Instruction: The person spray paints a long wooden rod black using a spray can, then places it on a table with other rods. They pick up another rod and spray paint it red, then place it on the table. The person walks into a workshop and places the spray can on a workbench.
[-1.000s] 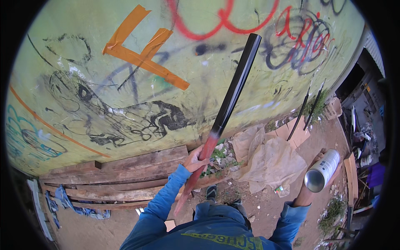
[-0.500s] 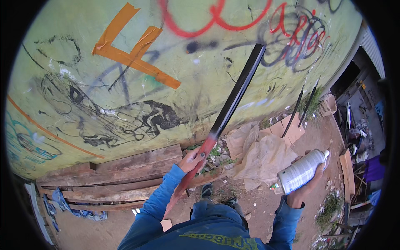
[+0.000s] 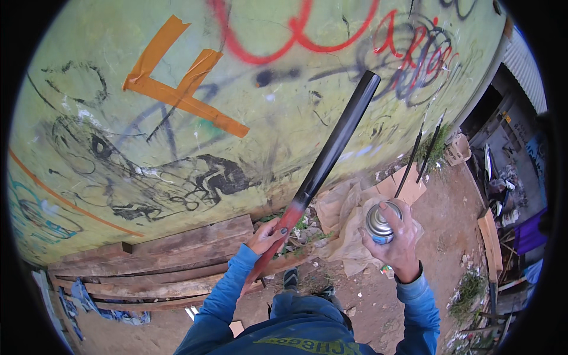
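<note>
My left hand (image 3: 267, 236) is closed around the red lower part of a long pole (image 3: 338, 144). The pole slants up and to the right in front of the wall, its upper part glossy black, with a blurred band where black meets red. In my right hand (image 3: 401, 244) is a spray can (image 3: 378, 229), its round metal top facing up towards me. A finger of that hand lies across the top and partly covers the nozzle. The can is to the right of the pole, apart from it.
A graffitied green wall (image 3: 177, 133) stands ahead. Wooden planks (image 3: 160, 260) lie along its foot at left. A crumpled beige sheet (image 3: 343, 216) and flattened cardboard (image 3: 411, 188) cover ground beyond my hands. Two thin black rods (image 3: 408, 164) lean at the wall; clutter lines the right.
My right hand has moved left, closer to the pole, and turned the can so that its top now shows. The pole, still in my left hand, has shifted only slightly.
</note>
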A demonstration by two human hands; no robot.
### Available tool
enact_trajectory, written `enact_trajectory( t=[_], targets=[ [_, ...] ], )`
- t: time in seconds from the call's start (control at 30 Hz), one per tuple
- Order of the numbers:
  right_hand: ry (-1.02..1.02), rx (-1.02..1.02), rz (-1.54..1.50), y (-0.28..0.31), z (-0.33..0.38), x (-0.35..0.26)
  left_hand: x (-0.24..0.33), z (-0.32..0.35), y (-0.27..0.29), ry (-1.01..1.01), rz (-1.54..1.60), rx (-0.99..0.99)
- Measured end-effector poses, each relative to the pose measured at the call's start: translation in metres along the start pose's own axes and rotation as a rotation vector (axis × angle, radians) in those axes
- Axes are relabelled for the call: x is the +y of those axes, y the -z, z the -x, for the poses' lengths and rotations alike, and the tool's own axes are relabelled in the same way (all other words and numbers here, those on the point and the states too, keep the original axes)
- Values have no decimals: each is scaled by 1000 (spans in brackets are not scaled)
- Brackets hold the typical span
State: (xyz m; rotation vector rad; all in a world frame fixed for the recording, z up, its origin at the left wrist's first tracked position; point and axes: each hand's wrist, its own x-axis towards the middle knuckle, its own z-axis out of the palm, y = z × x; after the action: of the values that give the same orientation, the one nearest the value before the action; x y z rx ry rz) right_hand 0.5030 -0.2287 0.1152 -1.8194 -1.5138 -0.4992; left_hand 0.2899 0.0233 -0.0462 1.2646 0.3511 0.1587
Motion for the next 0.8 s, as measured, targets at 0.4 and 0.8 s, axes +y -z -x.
enact_trajectory(
  t=[0.4, 0.8],
  targets=[
    [-271, 577, -106, 57, -120, 66, 0, 15, 5, -39, -103, 115],
    [-29, -552, -84, 15, -44, -94, 6, 24, 9, -123, -323, 276]
  ],
)
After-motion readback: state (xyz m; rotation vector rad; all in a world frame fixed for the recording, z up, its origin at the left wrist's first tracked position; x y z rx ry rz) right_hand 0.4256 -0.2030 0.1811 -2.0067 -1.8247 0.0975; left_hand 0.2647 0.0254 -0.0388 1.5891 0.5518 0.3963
